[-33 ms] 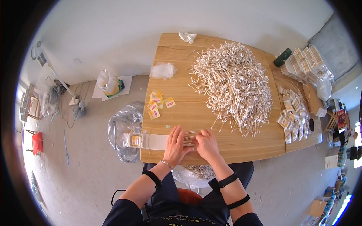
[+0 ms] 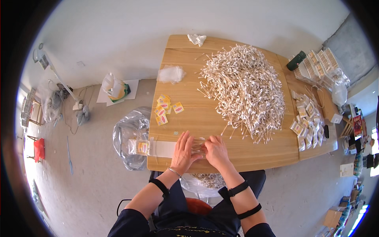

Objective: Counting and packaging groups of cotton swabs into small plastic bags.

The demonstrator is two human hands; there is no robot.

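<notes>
A small layer of cotton swabs [image 2: 197, 146] lies between my hands at the table's near edge. My left hand [image 2: 182, 153] is over its left part, fingers on the far side and thumb on the near side, closed round the swabs. With curled fingers my right hand [image 2: 216, 152] grips the swabs' right ends; its fingertips are partly hidden. A flat white strip [image 2: 164, 149] runs out leftward from under my left hand. At its left end a clear packet of swabs [image 2: 141, 147] with a yellow label juts past the table edge. Beyond my hands rises a large heap of loose swabs [image 2: 246, 91].
On the wooden table [image 2: 189, 114] lie yellow-and-white cards [image 2: 162, 109], clear bags [image 2: 170, 74] and a crumpled tissue [image 2: 196, 39]. Filled packets [image 2: 307, 120] and a dark green bottle [image 2: 296, 61] are at the right. A clear plastic bag [image 2: 130, 132] hangs at the left edge.
</notes>
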